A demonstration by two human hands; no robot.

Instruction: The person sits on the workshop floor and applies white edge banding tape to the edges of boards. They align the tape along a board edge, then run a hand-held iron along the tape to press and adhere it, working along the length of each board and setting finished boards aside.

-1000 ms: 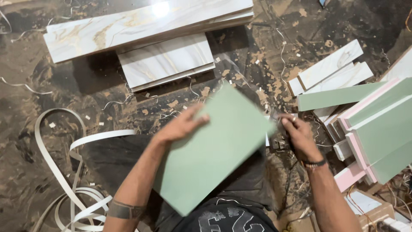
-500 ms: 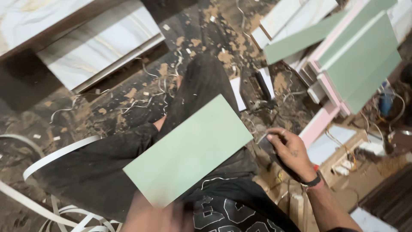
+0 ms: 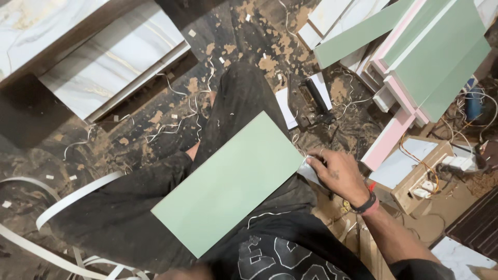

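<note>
Our right hand (image 3: 336, 171) reaches forward from the lower right, back of the hand up, forearm angled across our lap, a band around the wrist. Its fingers (image 3: 314, 162) curl downward, pinched together at the tips. Our left hand is out of sight.

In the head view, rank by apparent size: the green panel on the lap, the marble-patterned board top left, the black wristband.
1. green panel, though it lies nearer the camera, so its lead over the board is unsure.
2. marble-patterned board.
3. black wristband, clearly smallest.
</note>
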